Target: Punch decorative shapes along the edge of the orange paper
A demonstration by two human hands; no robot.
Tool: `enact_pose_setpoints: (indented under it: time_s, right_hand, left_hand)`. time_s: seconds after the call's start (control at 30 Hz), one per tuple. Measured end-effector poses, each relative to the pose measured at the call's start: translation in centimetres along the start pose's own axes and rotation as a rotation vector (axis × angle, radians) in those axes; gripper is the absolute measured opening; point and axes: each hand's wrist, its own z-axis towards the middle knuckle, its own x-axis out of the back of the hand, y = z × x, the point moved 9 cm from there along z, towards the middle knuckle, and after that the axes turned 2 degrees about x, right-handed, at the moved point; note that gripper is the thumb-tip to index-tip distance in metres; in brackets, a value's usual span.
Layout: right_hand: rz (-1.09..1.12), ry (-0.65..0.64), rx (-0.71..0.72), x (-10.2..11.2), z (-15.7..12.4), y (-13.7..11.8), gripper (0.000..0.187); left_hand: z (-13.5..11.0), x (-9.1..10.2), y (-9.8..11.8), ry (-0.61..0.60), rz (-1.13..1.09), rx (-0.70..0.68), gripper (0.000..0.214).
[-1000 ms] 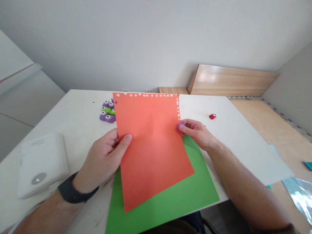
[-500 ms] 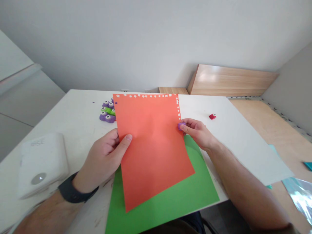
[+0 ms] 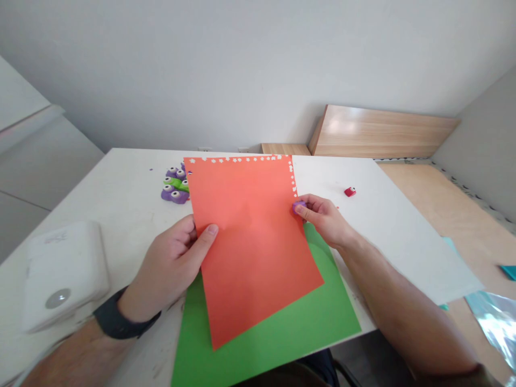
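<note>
White table point(image 3: 387, 215) and green paper point(image 3: 282, 334) lie under the orange sheet point(image 3: 250, 247), whose long axis runs away from me. My left hand point(image 3: 173, 252) pinches its left edge; my right hand point(image 3: 323, 215) pinches the purple punch point(image 3: 299, 207) at its right edge, just nearer me than the white shapes point(image 3: 291, 169).

Black wristband point(image 3: 110, 320) — broad, dark sleeve point(image 3: 475, 377)

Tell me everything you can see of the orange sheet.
The orange sheet looks like thin, matte paper. Small white shapes, seemingly punched holes, line its top edge and upper right edge. It is held at a slant, overlapping the green sheet in view. The left hand pinches its left edge, thumb in front; the purple piece in the right hand meets its right edge.
</note>
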Motion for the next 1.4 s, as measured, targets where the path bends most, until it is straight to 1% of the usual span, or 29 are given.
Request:
enact_pose_setpoints:
  time_s: [0.13, 0.27, 0.4, 0.47, 0.63, 0.8, 0.93, 1.03, 1.13, 1.27, 1.4]
  right_hand:
    - [-0.028, -0.019, -0.011, -0.2, 0.0, 0.2, 0.043]
    - [-0.023, 0.015, -0.001, 0.2, -0.1, 0.0, 0.044]
    - [0.008, -0.060, -0.008, -0.3, -0.3, 0.1, 0.041]
    - [0.008, -0.074, -0.010, -0.4, -0.3, 0.1, 0.041]
    - [0.020, -0.040, -0.022, 0.1, -0.3, -0.1, 0.040]
    - [0.056, 0.002, -0.049, 1.1, -0.2, 0.2, 0.037]
    - [0.020, 0.034, -0.023, 1.8, -0.2, 0.1, 0.033]
    - [-0.015, 0.078, 0.012, 2.5, 0.0, -0.2, 0.036]
    - [-0.091, 0.193, 0.066, 4.6, 0.4, -0.7, 0.038]
    - [-0.304, 0.440, 0.087, 9.6, 0.7, -1.2, 0.046]
    - [-0.630, 0.656, 0.064, 14.5, 0.0, -1.8, 0.053]
  left_hand:
    - [0.0, 0.3, 0.0, 0.026, 0.053, 0.001, 0.046]
    - [-0.1, 0.2, 0.2, 0.010, 0.008, 0.006, 0.045]
    - [0.0, 0.4, 0.3, 0.037, 0.043, 0.004, 0.044]
    - [0.0, 0.5, 0.2, 0.040, 0.039, 0.006, 0.042]
    - [0.0, 0.7, 0.3, 0.055, 0.029, -0.006, 0.038]
    - [-0.1, 1.0, 0.4, 0.081, 0.062, -0.013, 0.037]
    - [0.0, 0.9, 0.3, 0.076, 0.053, -0.007, 0.036]
    - [0.0, 0.9, 0.3, 0.066, 0.062, -0.006, 0.038]
    - [0.0, 0.9, 0.3, 0.060, 0.078, -0.011, 0.039]
    - [0.0, 0.9, 0.5, 0.064, 0.091, -0.009, 0.040]
    - [0.0, 0.9, 0.6, 0.061, 0.093, -0.009, 0.040]
